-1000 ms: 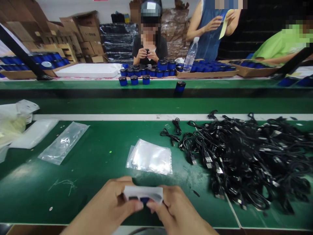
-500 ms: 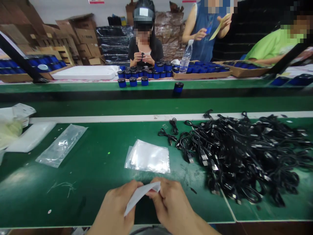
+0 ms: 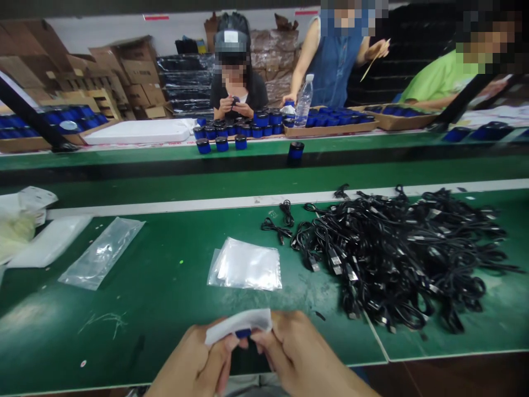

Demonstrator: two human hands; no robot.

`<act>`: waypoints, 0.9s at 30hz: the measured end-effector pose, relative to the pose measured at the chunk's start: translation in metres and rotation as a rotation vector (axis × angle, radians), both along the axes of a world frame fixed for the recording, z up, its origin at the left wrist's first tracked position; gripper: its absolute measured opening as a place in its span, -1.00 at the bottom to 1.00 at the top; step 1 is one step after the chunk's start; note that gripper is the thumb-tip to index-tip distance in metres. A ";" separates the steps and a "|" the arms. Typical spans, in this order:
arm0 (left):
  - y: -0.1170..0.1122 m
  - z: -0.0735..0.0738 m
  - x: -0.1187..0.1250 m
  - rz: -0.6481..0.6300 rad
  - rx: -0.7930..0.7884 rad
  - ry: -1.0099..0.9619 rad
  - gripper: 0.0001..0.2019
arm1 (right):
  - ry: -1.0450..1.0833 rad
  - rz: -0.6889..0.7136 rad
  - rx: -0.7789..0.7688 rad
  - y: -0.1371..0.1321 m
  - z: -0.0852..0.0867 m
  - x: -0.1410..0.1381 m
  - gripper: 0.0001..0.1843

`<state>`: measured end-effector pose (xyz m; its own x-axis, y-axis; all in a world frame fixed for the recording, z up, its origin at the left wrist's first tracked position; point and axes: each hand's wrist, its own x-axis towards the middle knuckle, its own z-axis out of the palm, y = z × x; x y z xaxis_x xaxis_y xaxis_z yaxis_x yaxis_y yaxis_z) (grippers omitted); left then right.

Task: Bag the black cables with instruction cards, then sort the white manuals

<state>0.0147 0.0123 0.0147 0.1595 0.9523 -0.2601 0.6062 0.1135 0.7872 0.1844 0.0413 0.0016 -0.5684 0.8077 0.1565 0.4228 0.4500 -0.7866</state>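
Note:
Both my hands meet at the near edge of the green table. My left hand (image 3: pixel 194 364) and my right hand (image 3: pixel 295 355) pinch a small white plastic bag (image 3: pixel 239 322) between fingers and thumbs. Something dark blue shows at the bag's lower edge, between my fingertips. Just beyond my hands lies a small stack of clear plastic bags (image 3: pixel 246 264). To the right spreads a big tangled pile of black cables (image 3: pixel 397 248), and two coiled cables (image 3: pixel 279 223) lie loose beside it.
Clear bags (image 3: pixel 101 252) and white packets (image 3: pixel 49 240) lie at the left. Beyond a green conveyor (image 3: pixel 165 179), blue jars (image 3: pixel 239 132), a water bottle (image 3: pixel 305 101) and cardboard trays (image 3: pixel 334 128) fill the far bench, where three other people work. Cardboard boxes (image 3: pixel 124 71) stack behind.
The white bag, which stood tilted on edge between my fingers half a second ago, now lies level again with the blue thing showing. The view has tipped downward slightly.

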 end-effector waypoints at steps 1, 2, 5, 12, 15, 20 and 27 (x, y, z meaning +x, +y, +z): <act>0.003 -0.003 0.001 0.024 0.040 0.052 -0.65 | -0.006 -0.082 0.012 -0.002 -0.009 -0.005 -0.72; 0.007 -0.004 0.001 0.013 0.077 0.100 -0.66 | -0.010 -0.136 0.017 -0.003 -0.015 -0.007 -0.70; 0.017 0.007 -0.007 -0.190 0.098 0.194 -0.69 | 0.016 -0.030 -0.107 0.000 -0.015 0.005 -0.73; 0.034 0.036 -0.021 -0.427 -0.072 0.225 -0.74 | 0.069 0.215 -0.440 0.036 0.036 0.046 -0.61; 0.044 0.038 -0.017 -0.486 -0.162 0.128 -0.75 | -0.046 0.203 -0.520 0.045 0.031 0.042 -0.74; 0.076 0.029 -0.020 -0.351 0.062 0.087 -0.72 | 0.121 -0.008 -0.714 0.052 0.020 0.042 -0.78; 0.107 -0.012 -0.014 -0.322 0.366 0.386 -0.40 | 0.415 -0.356 -0.815 0.077 0.022 0.027 -0.82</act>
<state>0.0009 0.1192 0.0026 0.4128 0.9106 -0.0216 0.8141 -0.3582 0.4572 0.2111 0.1178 0.0234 -0.2970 0.8704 -0.3926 0.0478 -0.3971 -0.9165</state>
